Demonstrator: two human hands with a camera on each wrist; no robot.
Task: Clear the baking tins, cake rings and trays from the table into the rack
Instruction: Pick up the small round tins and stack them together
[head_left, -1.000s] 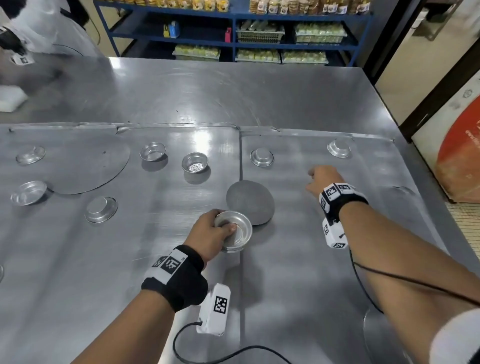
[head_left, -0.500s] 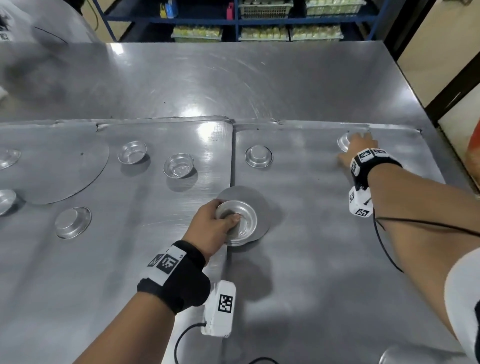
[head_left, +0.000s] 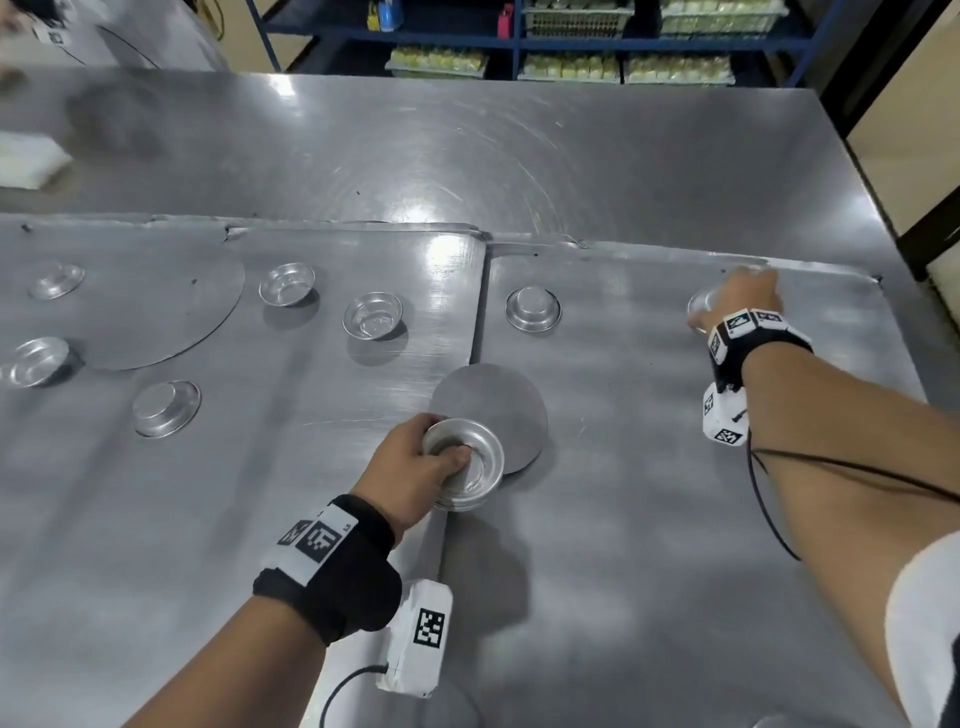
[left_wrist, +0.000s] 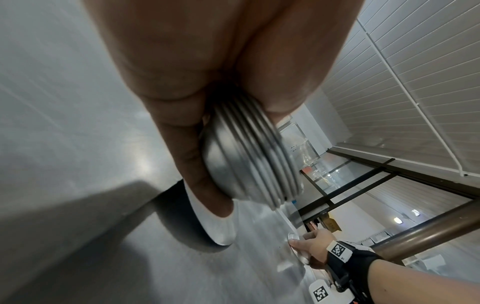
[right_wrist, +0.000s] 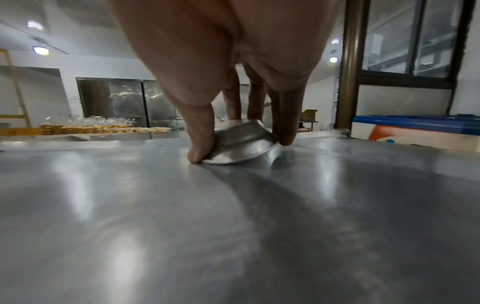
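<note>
Since half a second before, the right hand (head_left: 748, 296) had closed thumb and fingers on the far tin (right_wrist: 241, 146) near the sheet's back right corner, tipping one rim off the steel. Meanwhile the left hand (head_left: 415, 467) gripped a stack (head_left: 465, 465) of nested tins, thumb inside, held over the disc (head_left: 498, 405) beside the seam. Other tins (head_left: 533, 309) lay well apart across the table (head_left: 467, 156), with bare steel between them.
</note>
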